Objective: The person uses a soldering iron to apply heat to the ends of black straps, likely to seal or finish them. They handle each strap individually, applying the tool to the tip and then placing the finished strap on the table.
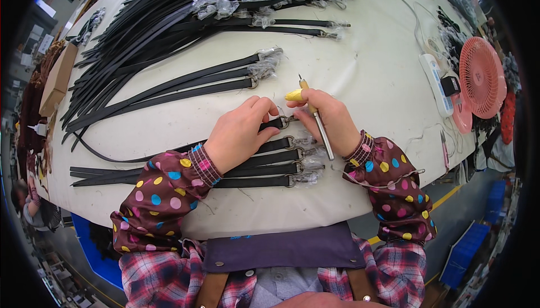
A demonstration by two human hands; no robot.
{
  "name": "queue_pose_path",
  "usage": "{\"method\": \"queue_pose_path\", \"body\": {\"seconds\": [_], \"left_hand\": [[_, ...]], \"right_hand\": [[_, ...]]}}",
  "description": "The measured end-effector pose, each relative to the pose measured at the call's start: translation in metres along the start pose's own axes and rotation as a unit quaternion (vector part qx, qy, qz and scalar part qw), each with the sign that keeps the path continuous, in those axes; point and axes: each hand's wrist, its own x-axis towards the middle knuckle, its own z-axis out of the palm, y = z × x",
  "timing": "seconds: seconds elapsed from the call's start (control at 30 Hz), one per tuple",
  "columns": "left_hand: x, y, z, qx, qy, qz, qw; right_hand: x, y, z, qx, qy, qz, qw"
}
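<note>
My left hand [242, 131] pinches a black strap [274, 123] close to its end, thumb below and fingers curled above. A metal clasp [288, 120] at that end lies between my two hands. Closed around a slim pen-like tool [322, 131] with a silver shaft and a thin dark tip, my right hand [332, 118] also has fingertips beside the clasp. Yellow wrapping [293, 95] covers one of its fingertips. Whether the right fingers touch the clasp is hard to tell. Just below lie several black straps [270, 182] with plastic-wrapped clasps [306, 173], partly hidden by my left forearm.
A large pile of black straps [163, 15] covers the far left of the white table [371, 94]. More straps [197, 86] lie nearer. At the right are a white power strip [436, 86], a pink fan [482, 77] and a thin pink-handled tool [444, 149]. A cardboard box [59, 80] stands left.
</note>
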Motion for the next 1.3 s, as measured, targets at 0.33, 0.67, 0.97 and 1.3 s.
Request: {"method": "queue_pose_path", "body": {"seconds": [0.33, 0.67, 0.97, 1.3], "left_hand": [[0.002, -0.001, 0.001, 0.0, -0.026, -0.01, 1.0], [0.006, -0.017, -0.015, -0.261, -0.107, -0.179, 0.943], [0.005, -0.017, -0.013, -0.296, -0.09, -0.18, 0.934], [0.006, -0.017, -0.011, -0.293, -0.084, -0.179, 0.935]], "right_hand": [[-0.001, -0.013, -0.009, 0.069, -0.014, 0.082, 0.994], [-0.004, -0.017, 0.008, 0.197, -0.012, 0.108, 0.974], [-0.007, -0.014, 0.017, 0.135, -0.008, 0.128, 0.982], [-0.006, -0.016, 0.017, 0.101, -0.016, 0.127, 0.987]]}}
